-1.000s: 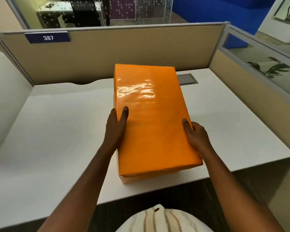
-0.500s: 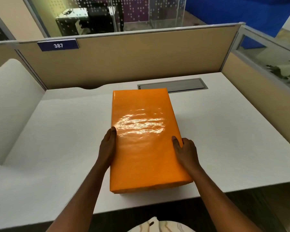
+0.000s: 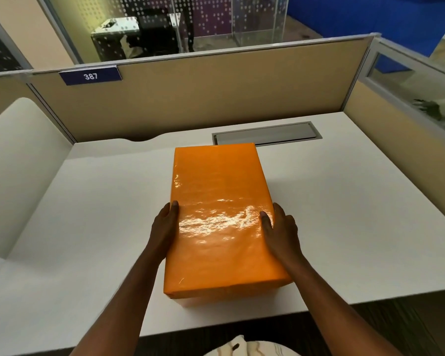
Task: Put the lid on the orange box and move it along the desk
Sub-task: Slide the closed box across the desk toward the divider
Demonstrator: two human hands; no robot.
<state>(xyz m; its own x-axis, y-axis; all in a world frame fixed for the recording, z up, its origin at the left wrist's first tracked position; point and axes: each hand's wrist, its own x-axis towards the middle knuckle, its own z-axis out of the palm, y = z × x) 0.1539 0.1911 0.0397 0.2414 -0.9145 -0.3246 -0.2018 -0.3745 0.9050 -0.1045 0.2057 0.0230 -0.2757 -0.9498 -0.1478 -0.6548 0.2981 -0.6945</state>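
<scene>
Pushed farther back since before, the glossy orange lidded box sits mid white desk, far end touching the grey cable hatch. Left hand and right hand clasp its sides; open desk flanks it.

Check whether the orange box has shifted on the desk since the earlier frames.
Yes. The orange box has moved back from the desk's near edge: a second ago its near end overhung that edge, and now it sits fully on the desk.
</scene>
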